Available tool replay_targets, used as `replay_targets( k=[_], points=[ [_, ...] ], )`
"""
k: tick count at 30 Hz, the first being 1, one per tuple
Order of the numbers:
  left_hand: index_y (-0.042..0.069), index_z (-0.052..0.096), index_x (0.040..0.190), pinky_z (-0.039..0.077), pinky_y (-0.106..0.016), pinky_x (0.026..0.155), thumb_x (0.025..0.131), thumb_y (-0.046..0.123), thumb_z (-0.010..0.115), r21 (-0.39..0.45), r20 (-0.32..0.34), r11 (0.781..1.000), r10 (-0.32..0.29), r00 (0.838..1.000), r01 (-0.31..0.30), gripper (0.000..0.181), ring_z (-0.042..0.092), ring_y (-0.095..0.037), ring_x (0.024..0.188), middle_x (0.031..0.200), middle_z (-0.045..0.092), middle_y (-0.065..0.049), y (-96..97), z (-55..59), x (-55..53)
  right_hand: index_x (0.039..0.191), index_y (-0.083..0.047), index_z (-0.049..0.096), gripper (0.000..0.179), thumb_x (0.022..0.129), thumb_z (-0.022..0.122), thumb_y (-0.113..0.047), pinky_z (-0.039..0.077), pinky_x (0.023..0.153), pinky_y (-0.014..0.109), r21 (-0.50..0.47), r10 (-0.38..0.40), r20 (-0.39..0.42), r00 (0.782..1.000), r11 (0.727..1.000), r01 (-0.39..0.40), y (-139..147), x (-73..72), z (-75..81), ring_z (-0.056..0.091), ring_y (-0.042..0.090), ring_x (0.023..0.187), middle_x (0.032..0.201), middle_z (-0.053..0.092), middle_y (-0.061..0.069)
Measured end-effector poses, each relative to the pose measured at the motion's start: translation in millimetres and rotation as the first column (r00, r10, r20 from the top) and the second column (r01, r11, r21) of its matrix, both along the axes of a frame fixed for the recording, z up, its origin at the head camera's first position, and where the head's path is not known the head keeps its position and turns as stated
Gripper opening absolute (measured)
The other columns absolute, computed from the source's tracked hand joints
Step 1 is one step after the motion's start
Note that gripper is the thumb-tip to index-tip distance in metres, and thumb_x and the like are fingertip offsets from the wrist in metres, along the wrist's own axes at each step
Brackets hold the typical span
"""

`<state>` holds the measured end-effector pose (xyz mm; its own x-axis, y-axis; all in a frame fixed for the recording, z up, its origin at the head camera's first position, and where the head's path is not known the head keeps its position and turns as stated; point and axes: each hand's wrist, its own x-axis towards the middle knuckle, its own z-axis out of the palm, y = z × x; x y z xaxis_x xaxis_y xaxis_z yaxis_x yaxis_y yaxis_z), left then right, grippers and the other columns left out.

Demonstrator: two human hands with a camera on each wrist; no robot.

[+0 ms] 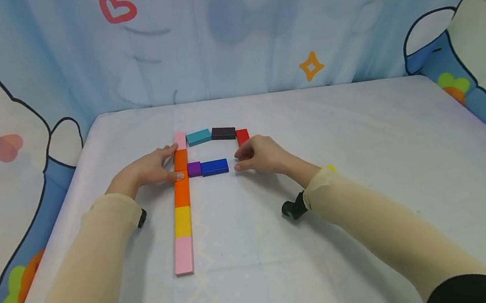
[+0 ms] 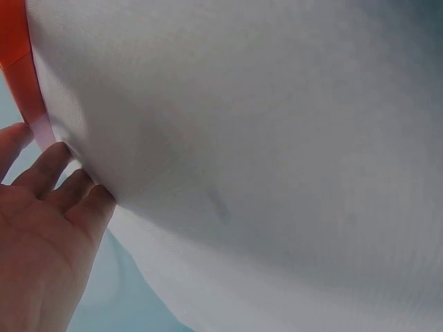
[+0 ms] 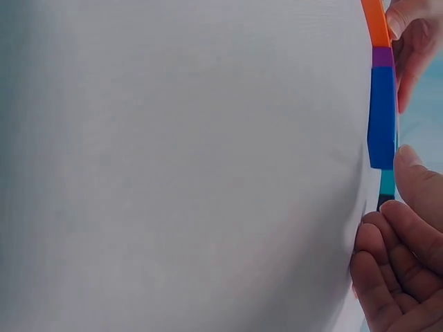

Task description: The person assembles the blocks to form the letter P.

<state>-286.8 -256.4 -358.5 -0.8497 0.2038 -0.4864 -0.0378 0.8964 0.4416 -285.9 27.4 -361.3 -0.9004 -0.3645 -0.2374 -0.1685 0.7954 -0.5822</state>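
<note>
In the head view, small flat blocks lie on a white cloth. A column runs from a pink block (image 1: 180, 140) through orange blocks (image 1: 181, 194) and a yellow block (image 1: 182, 222) to a lower pink block (image 1: 184, 255). A teal block (image 1: 198, 137), black block (image 1: 224, 133) and red block (image 1: 242, 136) extend right from its top. Below them are a purple block (image 1: 194, 169) and blue block (image 1: 215, 167). My left hand (image 1: 148, 169) rests its thumb and fingers against the column's upper part. My right hand (image 1: 264, 154), loosely bent, is beside the red block, partly covering it, just right of the blue one.
The white-covered table (image 1: 360, 131) spreads out around the blocks. A small yellow piece (image 1: 331, 168) peeks out behind the right sleeve. A blue cartoon-printed curtain (image 1: 245, 28) hangs along the back and sides. Dark wrist devices (image 1: 294, 208) stick out from the cuffs.
</note>
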Motion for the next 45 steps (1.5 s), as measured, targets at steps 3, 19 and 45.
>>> replay_targets(
  k=[3, 19, 45],
  points=[
    [0.026, 0.008, 0.166, 0.014, -0.066, 0.125, 0.096, 0.036, 0.068, 0.001, 0.002, 1.000, -0.001, 1.000, 0.001, 0.093, 0.004, -0.040, 0.160, 0.173, 0.005, -0.016, 0.1, 0.4, 1.1, 0.129, -0.005, 0.070, 0.042, 0.092, 0.077, -0.024, 0.056, 0.093, 0.033, 0.004, -0.014, 0.002, 1.000, 1.000, 0.014, 9, 2.2, -0.2, 0.064, 0.024, 0.105, 0.117, 0.073, 0.011],
    [0.025, 0.007, 0.166, 0.012, -0.066, 0.125, 0.097, 0.036, 0.067, -0.018, -0.007, 1.000, -0.026, 1.000, 0.026, 0.092, 0.002, -0.041, 0.159, 0.173, 0.004, -0.016, 2.1, 2.3, 2.3, 0.129, -0.003, 0.068, 0.045, 0.095, 0.073, -0.032, 0.055, 0.102, 0.043, 0.040, -0.122, -0.037, 0.992, 0.991, 0.124, 91, 22.2, -0.2, 0.063, 0.030, 0.113, 0.127, 0.070, 0.016],
    [0.022, 0.007, 0.166, 0.009, -0.068, 0.125, 0.097, 0.036, 0.067, 0.011, -0.012, 0.999, -0.048, 0.999, 0.048, 0.092, 0.001, -0.043, 0.159, 0.173, 0.004, -0.018, 0.0, 4.0, 6.1, 0.129, 0.000, 0.068, 0.042, 0.096, 0.072, -0.024, 0.059, 0.095, 0.045, 0.022, -0.118, -0.090, 0.989, 0.992, 0.121, 174, 79.5, 4.2, 0.068, 0.030, 0.109, 0.124, 0.071, 0.019]
  ],
)
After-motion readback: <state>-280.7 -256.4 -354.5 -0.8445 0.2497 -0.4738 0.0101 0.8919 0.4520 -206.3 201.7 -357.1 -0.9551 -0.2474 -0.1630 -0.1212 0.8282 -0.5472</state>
